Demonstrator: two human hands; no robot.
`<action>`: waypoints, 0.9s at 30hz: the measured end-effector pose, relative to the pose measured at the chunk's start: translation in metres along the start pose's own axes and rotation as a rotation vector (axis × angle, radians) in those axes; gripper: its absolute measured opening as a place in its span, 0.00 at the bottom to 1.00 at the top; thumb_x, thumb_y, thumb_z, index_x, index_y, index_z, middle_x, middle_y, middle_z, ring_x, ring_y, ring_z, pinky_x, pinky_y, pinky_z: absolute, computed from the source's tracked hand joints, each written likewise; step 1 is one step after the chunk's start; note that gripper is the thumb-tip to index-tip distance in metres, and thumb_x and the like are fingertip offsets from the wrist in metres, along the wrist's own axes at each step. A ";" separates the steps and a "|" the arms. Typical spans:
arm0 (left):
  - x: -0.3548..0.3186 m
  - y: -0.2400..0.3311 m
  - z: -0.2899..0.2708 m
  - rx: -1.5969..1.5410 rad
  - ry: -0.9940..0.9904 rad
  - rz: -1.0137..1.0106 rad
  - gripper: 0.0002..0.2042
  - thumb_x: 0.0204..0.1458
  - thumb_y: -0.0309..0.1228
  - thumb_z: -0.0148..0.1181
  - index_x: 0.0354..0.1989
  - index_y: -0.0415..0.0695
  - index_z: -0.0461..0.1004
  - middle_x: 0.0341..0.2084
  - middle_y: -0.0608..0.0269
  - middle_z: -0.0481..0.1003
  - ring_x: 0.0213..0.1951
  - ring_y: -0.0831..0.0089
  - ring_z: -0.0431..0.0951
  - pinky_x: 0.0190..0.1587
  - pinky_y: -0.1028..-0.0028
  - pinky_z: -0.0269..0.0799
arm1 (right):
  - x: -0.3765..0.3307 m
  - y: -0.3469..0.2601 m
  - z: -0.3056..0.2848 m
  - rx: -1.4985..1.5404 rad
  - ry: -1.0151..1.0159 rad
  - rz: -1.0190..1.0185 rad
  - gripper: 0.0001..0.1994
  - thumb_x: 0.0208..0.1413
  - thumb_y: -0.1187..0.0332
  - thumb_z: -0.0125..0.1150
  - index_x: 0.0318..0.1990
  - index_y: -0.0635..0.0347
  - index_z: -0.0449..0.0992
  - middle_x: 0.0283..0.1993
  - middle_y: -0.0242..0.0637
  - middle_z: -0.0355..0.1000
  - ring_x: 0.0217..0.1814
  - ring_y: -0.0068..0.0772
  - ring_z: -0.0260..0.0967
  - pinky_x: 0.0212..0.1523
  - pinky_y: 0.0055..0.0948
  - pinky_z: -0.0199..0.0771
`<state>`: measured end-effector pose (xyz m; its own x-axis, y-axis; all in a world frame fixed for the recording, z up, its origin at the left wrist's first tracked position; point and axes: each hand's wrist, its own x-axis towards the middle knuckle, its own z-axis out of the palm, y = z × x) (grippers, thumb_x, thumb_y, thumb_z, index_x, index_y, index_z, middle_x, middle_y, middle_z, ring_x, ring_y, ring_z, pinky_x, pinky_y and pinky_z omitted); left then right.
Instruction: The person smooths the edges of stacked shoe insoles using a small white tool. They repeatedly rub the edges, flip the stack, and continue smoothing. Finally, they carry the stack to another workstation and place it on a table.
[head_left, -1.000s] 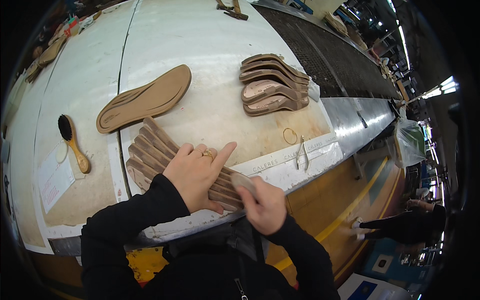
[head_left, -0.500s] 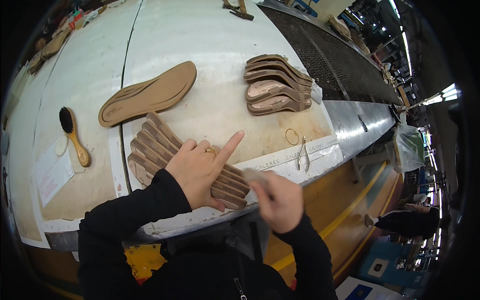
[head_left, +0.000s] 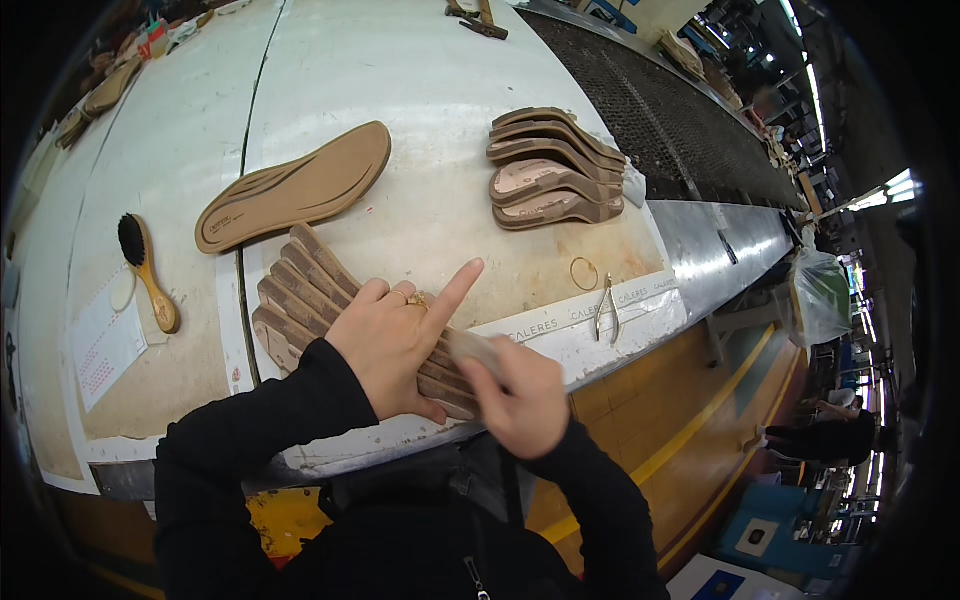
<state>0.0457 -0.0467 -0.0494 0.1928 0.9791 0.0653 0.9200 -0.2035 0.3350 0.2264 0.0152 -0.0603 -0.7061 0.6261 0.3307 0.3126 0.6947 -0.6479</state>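
1. Head view showed the left hand [head_left: 395, 345] pressed flat on the fanned brown insoles [head_left: 300, 290], index finger extended.
2. Right hand [head_left: 525, 400] gripped a small pale piece [head_left: 472, 347] just beside the row's near end.
3. Insoles' long axes ran diagonally away toward the left.

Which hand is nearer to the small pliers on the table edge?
Right. The right hand is just left of and below the pliers; the left hand lies farther left, on the fanned soles.
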 end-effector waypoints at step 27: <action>0.000 0.001 -0.003 -0.070 -0.055 -0.059 0.69 0.25 0.53 0.77 0.70 0.36 0.34 0.28 0.57 0.74 0.41 0.59 0.73 0.49 0.67 0.61 | 0.002 0.000 0.018 -0.037 0.068 0.025 0.06 0.54 0.72 0.60 0.32 0.63 0.68 0.20 0.44 0.67 0.22 0.48 0.68 0.23 0.40 0.66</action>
<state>0.0456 -0.0465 -0.0464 0.1594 0.9872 -0.0078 0.9044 -0.1428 0.4020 0.2136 0.0101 -0.0723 -0.6535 0.6652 0.3611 0.3540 0.6903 -0.6311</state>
